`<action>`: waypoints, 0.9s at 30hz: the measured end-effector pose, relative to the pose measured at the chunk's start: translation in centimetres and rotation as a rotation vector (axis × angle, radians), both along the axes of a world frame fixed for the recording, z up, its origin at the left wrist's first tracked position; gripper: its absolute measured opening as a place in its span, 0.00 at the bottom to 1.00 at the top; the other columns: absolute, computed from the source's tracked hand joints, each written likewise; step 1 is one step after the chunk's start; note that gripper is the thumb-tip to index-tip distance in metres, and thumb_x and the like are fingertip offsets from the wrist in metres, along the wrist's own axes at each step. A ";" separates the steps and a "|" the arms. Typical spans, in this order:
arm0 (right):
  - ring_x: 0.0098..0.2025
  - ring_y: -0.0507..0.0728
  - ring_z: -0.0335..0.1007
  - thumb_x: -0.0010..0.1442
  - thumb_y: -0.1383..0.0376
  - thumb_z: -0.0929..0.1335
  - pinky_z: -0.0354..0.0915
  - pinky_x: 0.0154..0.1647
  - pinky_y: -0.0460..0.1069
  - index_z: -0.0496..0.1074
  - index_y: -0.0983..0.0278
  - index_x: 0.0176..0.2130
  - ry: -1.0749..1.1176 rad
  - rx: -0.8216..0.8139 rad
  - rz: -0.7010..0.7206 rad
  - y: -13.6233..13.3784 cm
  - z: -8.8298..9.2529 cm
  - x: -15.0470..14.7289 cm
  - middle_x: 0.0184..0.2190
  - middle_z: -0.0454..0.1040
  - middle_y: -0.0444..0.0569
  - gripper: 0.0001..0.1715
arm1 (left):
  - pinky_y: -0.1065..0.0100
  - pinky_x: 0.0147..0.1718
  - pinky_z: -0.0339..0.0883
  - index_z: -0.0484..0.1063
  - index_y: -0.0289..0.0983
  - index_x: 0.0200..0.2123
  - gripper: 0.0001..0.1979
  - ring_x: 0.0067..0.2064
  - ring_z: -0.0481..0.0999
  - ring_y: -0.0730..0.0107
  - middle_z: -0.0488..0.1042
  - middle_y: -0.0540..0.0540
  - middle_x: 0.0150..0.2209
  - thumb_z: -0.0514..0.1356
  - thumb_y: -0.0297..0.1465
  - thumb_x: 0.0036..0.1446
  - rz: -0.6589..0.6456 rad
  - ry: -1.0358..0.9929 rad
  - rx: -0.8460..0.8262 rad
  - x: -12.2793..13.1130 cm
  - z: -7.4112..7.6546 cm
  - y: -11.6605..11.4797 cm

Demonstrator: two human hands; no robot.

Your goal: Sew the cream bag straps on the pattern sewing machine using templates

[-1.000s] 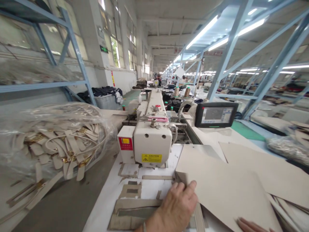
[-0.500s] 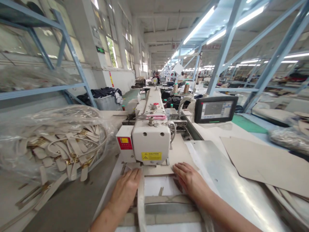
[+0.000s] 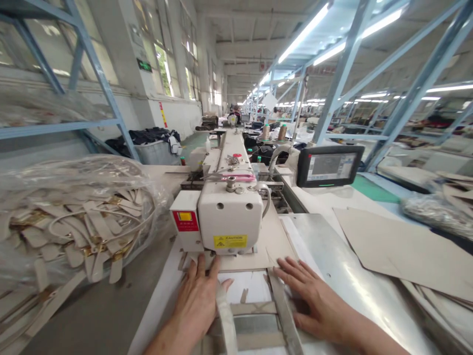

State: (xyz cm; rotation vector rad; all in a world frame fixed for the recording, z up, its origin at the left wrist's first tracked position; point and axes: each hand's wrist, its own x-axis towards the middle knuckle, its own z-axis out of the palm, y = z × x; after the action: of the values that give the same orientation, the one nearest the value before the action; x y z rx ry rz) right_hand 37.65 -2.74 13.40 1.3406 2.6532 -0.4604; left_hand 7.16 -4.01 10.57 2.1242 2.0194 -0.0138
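Observation:
The white head of a sewing machine [image 3: 231, 217] stands in front of me, with a beige flat panel [image 3: 277, 239] lying under it. My left hand [image 3: 197, 301] rests flat, fingers spread, at the panel's near left edge, just below the head. A light strap [image 3: 226, 320] runs toward me beside its thumb. At the near right corner of the panel, my right hand [image 3: 310, 293] lies open with its fingertips by another strap [image 3: 283, 308]. Neither hand grips anything. The needle area is hidden behind the head.
On the left, a clear plastic bag [image 3: 148, 197] holds many beige straps with gold buckles. A control screen [image 3: 330, 166] stands right of the machine. Beige sheets [image 3: 402, 251] are stacked at the right, past a metal plate [image 3: 332, 246]. Blue shelving [image 3: 99, 64] rises at the left.
My left hand has spread its fingers and its thumb now shows. My right hand has slid outward from the panel, fingers opening, and the right strap is uncovered. The view has shifted slightly.

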 end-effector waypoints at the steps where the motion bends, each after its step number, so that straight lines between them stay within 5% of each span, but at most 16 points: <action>1: 0.74 0.68 0.34 0.64 0.49 0.68 0.40 0.73 0.70 0.49 0.59 0.74 -0.016 0.025 -0.010 -0.1 -0.2 -0.7 0.73 0.41 0.55 0.48 | 0.43 0.65 0.60 0.56 0.33 0.70 0.31 0.68 0.59 0.26 0.57 0.19 0.68 0.51 0.43 0.70 0.001 0.009 0.021 0.0 -0.3 0.1; 5: 0.74 0.72 0.35 0.66 0.37 0.63 0.44 0.72 0.70 0.54 0.59 0.73 0.006 0.111 -0.069 0.2 -1.9 -2.9 0.73 0.43 0.58 0.48 | 0.43 0.65 0.61 0.56 0.36 0.70 0.28 0.68 0.61 0.30 0.57 0.22 0.69 0.50 0.39 0.71 -0.028 0.026 0.091 -0.7 -1.8 0.4; 10: 0.74 0.69 0.38 0.74 0.55 0.58 0.47 0.73 0.67 0.56 0.60 0.72 0.000 0.174 -0.147 1.7 -2.7 -3.8 0.72 0.48 0.55 0.32 | 0.40 0.63 0.63 0.58 0.36 0.70 0.28 0.67 0.63 0.29 0.58 0.22 0.69 0.49 0.39 0.72 -0.047 0.010 0.108 -1.5 -2.4 0.6; 21: 0.74 0.68 0.33 0.69 0.61 0.64 0.43 0.74 0.62 0.49 0.66 0.73 -0.105 0.089 -0.217 1.2 -1.0 -5.2 0.73 0.42 0.55 0.40 | 0.37 0.60 0.66 0.60 0.38 0.69 0.29 0.66 0.65 0.28 0.59 0.25 0.69 0.49 0.44 0.70 -0.080 -0.044 0.212 -2.8 -5.2 0.6; 27: 0.72 0.73 0.35 0.68 0.61 0.64 0.46 0.72 0.65 0.52 0.64 0.73 -0.154 0.135 -0.321 0.9 -1.6 -5.6 0.71 0.43 0.65 0.39 | 0.38 0.61 0.66 0.60 0.38 0.69 0.31 0.66 0.65 0.29 0.60 0.28 0.69 0.47 0.46 0.69 -0.097 -0.044 0.261 -3.6 -7.0 0.9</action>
State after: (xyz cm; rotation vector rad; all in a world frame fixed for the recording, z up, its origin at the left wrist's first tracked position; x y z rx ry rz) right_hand 32.05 -1.87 11.84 1.7763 2.3898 -0.2019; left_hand 3.56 -3.09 3.55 2.3523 1.9845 0.2946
